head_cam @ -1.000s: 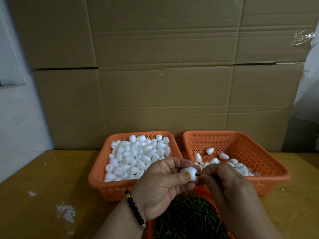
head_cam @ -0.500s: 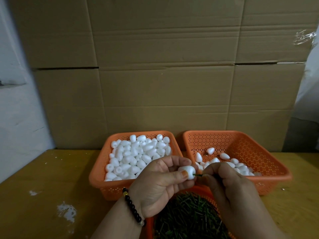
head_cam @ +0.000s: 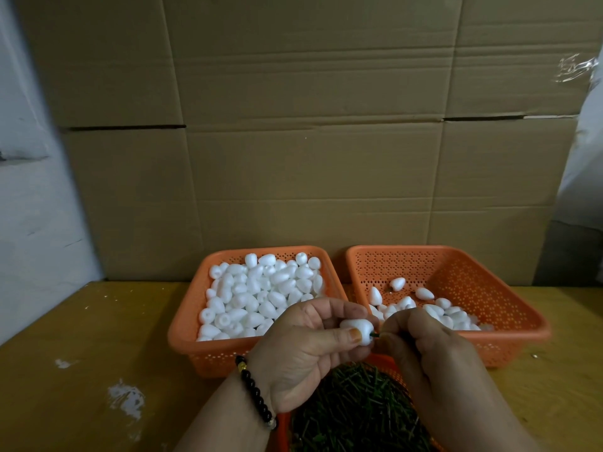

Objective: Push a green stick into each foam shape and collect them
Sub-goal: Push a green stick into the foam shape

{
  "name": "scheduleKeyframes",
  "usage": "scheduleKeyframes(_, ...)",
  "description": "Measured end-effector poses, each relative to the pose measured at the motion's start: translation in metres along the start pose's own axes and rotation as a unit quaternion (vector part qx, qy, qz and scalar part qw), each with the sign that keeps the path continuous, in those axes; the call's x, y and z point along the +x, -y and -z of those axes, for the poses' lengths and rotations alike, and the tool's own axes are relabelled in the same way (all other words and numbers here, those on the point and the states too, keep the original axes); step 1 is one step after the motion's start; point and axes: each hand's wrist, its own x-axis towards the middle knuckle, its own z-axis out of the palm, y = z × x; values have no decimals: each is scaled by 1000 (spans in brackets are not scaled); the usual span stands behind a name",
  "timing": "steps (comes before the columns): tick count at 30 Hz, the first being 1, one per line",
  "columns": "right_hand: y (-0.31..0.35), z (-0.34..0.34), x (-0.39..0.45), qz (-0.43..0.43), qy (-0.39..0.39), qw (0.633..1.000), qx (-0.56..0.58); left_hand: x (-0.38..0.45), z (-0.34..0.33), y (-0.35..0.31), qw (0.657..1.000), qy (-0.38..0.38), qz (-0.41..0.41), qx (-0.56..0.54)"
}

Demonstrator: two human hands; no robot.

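My left hand pinches a white foam shape between thumb and fingers, just above the near basket. A short green stick juts from the shape's right side, and my right hand pinches its other end. The orange basket on the left is full of loose foam shapes. In the orange basket on the right lie several foam shapes, a few showing green stubs. Below my hands, a third orange basket holds a heap of green sticks.
The baskets stand on a worn yellow wooden table with white paint marks. A wall of large cardboard boxes rises right behind the baskets. A pale wall is at the left.
The hands have stayed almost in place; less of the green stick shows between the foam shape and my right fingers than half a second ago.
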Motion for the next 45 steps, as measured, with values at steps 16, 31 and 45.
scheduleKeyframes(16, 0, 1, -1, -13, 16, 1000, -9, 1, -1, 2, 1000, -9, 4, 2)
scheduleKeyframes(31, 4, 0, -1, -21, 4, 997, 71, 1, 0, -1, 1000, -19, 1, -13)
scheduleKeyframes(45, -4, -1, -1, -57, 12, 997, 44, 1, 3, -3, 998, -55, -15, 9)
